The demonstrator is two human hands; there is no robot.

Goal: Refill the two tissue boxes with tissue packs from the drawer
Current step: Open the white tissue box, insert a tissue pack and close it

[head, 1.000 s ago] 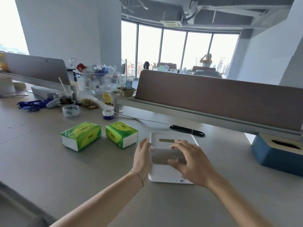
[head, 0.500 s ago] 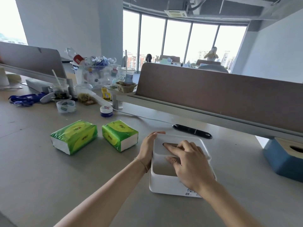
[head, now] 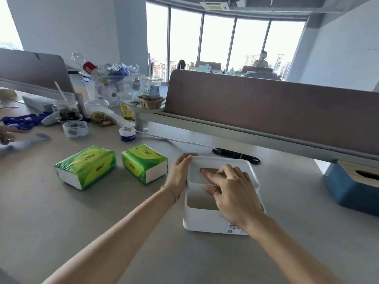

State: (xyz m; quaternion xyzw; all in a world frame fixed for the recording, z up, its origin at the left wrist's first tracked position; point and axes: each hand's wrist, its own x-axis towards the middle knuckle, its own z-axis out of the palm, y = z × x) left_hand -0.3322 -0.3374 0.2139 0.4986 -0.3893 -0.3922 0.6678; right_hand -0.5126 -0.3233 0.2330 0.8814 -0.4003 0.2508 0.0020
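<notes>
A white tissue box (head: 205, 220) stands on the grey desk in front of me, its slotted white lid (head: 223, 161) lifted and pushed back so the near half of the box gapes. My left hand (head: 180, 173) grips the lid's left edge. My right hand (head: 233, 191) lies on top of the lid, fingers reaching to the slot and thumb curled under its near edge. Two green tissue packs (head: 86, 166) (head: 144, 161) lie side by side to the left. A blue tissue box (head: 348, 189) with a wooden slotted top stands at the right.
A brown desk divider (head: 266, 107) runs behind the box, with a black pen-like object (head: 235, 155) and a white cable at its foot. Clutter sits at the back left: tape roll (head: 75, 129), small jar (head: 127, 133), cups, a bin of bottles. People sit far off by the windows.
The view has shifted closer and lower. The lid has slid back and risen off the white box, opening its near half, with both hands staying on it.
</notes>
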